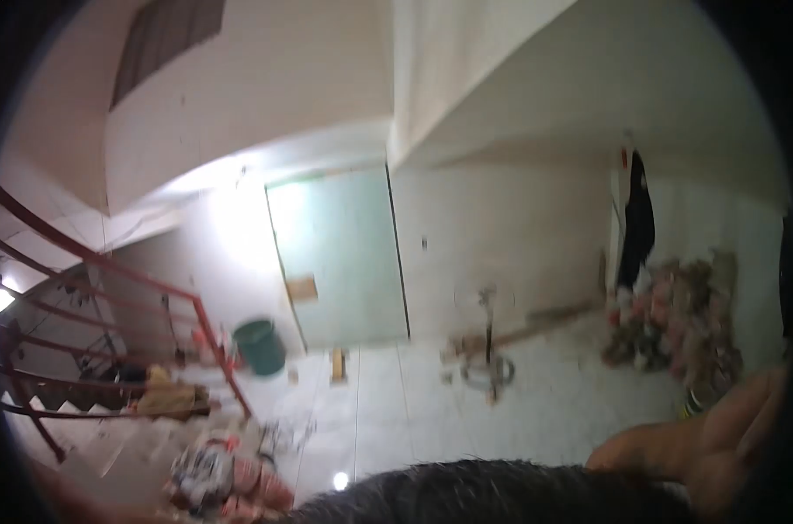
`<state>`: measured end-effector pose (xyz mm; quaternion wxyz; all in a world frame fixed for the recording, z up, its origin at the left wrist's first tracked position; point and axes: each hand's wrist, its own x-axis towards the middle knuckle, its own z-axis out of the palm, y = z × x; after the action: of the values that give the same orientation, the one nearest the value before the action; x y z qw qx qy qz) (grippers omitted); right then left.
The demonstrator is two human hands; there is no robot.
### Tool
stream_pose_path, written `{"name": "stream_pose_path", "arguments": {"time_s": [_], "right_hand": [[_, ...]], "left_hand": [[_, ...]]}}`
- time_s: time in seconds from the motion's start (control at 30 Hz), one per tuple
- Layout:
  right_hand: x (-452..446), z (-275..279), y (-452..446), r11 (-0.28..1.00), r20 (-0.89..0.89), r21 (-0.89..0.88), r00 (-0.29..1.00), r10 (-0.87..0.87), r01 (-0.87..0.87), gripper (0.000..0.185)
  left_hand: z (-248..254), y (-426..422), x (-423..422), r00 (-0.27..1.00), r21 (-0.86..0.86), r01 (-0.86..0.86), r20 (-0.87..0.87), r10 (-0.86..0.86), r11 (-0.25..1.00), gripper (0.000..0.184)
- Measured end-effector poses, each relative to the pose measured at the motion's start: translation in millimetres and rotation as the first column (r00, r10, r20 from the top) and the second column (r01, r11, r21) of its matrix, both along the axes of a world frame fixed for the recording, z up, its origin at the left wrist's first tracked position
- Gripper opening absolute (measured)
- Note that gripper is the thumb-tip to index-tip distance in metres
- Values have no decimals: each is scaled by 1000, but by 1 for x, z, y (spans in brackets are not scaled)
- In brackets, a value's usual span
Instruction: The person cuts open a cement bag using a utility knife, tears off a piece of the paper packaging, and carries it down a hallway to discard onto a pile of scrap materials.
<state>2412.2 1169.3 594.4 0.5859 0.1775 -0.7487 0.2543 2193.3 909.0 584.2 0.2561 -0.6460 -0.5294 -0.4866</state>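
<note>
Part of my right hand (706, 450) shows large at the lower right edge, close to the camera and beside dark hair (492, 493). Its fingertips are cut off or hidden, so what it touches or holds cannot be made out. At the lower left edge a blurred skin-toned patch (77, 499) may be part of my left hand; no fingers are distinguishable there. The hair fills the bottom middle of the view.
A red stair railing (143, 281) curves down the left, with bundles (230, 476) below it. A green bucket (259, 347) stands by a pale green door (339, 258). Farther right are a stand fan (489, 341), a heap of sacks (676, 319) and a hanging dark garment (638, 214).
</note>
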Motion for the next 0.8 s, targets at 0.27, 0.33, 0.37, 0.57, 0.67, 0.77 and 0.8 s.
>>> {"name": "stream_pose_path", "arguments": {"time_s": [0.27, 0.33, 0.37, 0.57, 0.67, 0.77, 0.8], "right_hand": [[-216, 25, 129, 995, 68, 9, 993, 99, -100, 16], [-261, 23, 142, 992, 73, 16, 990, 121, -123, 17], [-285, 22, 151, 992, 71, 21, 990, 125, -126, 17], [-405, 3, 204, 993, 93, 88, 993, 76, -84, 17], [-486, -7, 223, 992, 129, 98, 989, 66, -79, 17], [-572, -2, 255, 993, 157, 86, 985, 65, -79, 18], [-598, -1, 265, 993, 159, 88, 985, 67, -82, 18]], "left_hand": [[18, 124, -197, 996, 45, -88, 27, 87, 995, 28], [16, 131, -235, 992, 69, -126, 14, 125, 990, 28], [17, 137, -256, 990, 83, -141, -5, 142, 986, 28], [-5, 170, -369, 966, 195, -219, -95, 241, 956, 28], [-19, 175, -440, 953, 216, -250, -115, 279, 944, 28], [-17, 195, -517, 949, 190, -269, -115, 294, 944, 27], [-16, 203, -540, 946, 186, -279, -119, 303, 942, 27]]}}
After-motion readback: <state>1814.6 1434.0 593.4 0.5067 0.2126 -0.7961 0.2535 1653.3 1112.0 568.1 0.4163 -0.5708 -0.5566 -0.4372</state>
